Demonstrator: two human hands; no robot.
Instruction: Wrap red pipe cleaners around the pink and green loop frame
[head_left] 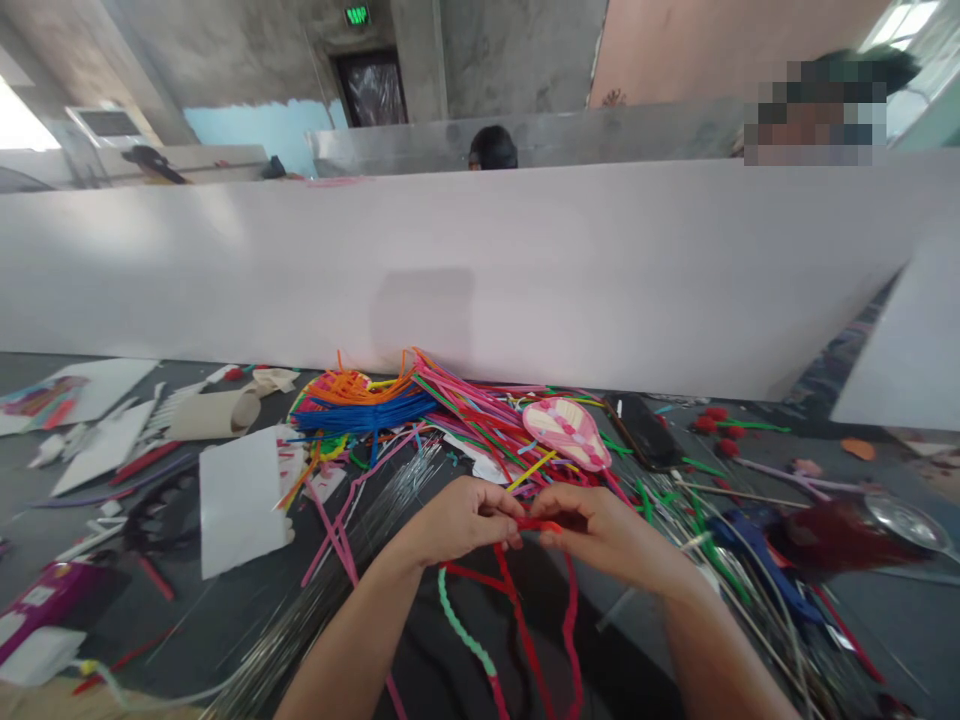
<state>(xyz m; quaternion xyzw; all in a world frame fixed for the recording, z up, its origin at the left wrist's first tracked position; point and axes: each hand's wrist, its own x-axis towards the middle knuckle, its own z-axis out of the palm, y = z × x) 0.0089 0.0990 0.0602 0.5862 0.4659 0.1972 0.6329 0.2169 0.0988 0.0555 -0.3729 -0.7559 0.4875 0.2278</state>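
Observation:
My left hand (466, 518) and my right hand (600, 532) meet over the dark table, fingertips pinching a red pipe cleaner (535, 523) between them. The exact grip is partly hidden by the fingers. Below hang more red strands (525, 625). A mint-green fuzzy strand (461, 622) joins a red one at its lower end, left of centre. To the right a crimson strand (571, 630) curves downward. Just beyond my hands lie a bundle of pink and red pipe cleaners (469, 405), a yellow strand (534, 470) and a pink patterned heart-like piece (568, 432).
Blue pipe cleaners (367, 415) and orange ones (345, 385) lie at the back. Thin wires (337, 560) spread to the left. On the right are a phone (645, 432), blue-handled pliers (765, 560) and a red can (847, 535). A white partition (600, 280) stands behind.

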